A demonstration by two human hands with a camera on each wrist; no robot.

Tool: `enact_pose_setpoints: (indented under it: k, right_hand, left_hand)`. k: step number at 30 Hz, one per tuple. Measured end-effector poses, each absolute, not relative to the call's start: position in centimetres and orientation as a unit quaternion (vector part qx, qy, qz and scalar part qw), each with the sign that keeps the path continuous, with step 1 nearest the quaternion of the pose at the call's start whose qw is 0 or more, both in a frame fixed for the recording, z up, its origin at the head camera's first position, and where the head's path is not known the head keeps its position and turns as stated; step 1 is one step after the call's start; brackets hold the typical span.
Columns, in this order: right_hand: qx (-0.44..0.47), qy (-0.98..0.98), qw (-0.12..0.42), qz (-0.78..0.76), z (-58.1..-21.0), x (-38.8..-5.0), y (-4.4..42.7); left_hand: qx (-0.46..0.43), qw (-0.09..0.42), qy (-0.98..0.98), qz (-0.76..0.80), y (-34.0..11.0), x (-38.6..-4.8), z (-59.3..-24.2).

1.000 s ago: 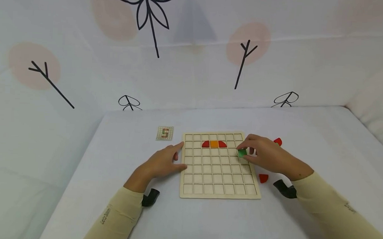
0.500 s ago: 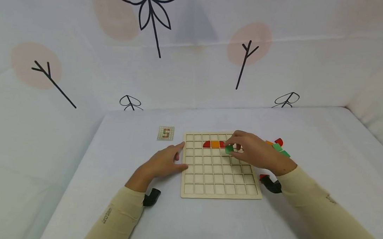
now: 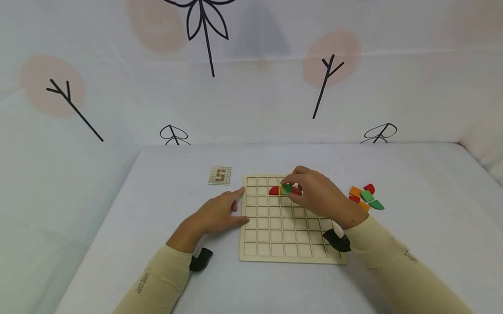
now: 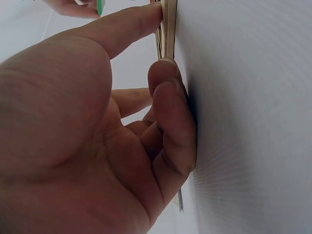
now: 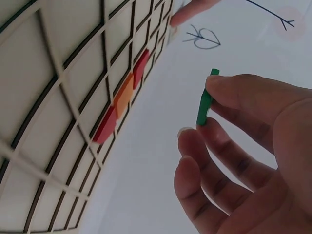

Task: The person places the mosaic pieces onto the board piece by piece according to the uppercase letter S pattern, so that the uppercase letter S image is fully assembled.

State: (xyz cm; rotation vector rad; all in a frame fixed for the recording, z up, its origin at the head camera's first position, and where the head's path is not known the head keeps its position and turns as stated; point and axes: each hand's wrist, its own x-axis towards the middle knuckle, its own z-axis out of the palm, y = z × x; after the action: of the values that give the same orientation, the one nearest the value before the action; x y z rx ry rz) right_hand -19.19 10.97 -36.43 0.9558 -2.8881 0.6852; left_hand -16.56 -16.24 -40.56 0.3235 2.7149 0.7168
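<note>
My right hand [image 3: 316, 194] pinches a small green tile [image 3: 287, 189] between thumb and fingers, above the upper part of a pale wooden grid board [image 3: 269, 248]. In the right wrist view the green tile [image 5: 204, 100] is edge-on and apart from the board. Below it, an orange tile [image 5: 123, 96] sits in the grid between a red tile [image 5: 106, 126] and another red tile [image 5: 141, 68]. Along the board's left edge, my left hand [image 3: 214, 214] touches with extended index finger and thumb; its other fingers are bent, as the left wrist view shows.
A small printed card [image 3: 220, 175] with an S-shaped pattern lies left of the board. To the right is a loose group of several tiles, among them a green square [image 3: 366, 196], an orange tile [image 3: 355, 191] and a rounded red one [image 3: 369, 188]. White cloth covers the table [image 3: 424, 204].
My right hand has carried the green tile leftward from the board's right side to above the row of red and orange tiles. The left hand has stayed at the board's edge.
</note>
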Motion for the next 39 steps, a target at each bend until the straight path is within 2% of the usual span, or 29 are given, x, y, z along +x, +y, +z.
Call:
enact_pose_setpoints:
  k: [10, 25, 39]
  right_hand:
    - [0.301, -0.913, 0.027, 0.274, -37.0, -19.1, 9.1]
    - [0.289, -0.912, -0.054, 0.284, -38.9, -19.8, 8.5]
    - [0.314, -0.915, -0.061, 0.244, -39.5, -20.1, 8.6]
  left_hand:
    - [0.114, 0.162, 0.949, 0.243, -15.9, -16.6, -40.8]
    - [0.108, 0.162, 0.95, 0.243, -16.2, -16.4, -40.5]
    - [0.103, 0.166, 0.951, 0.238, -16.2, -16.7, -40.7]
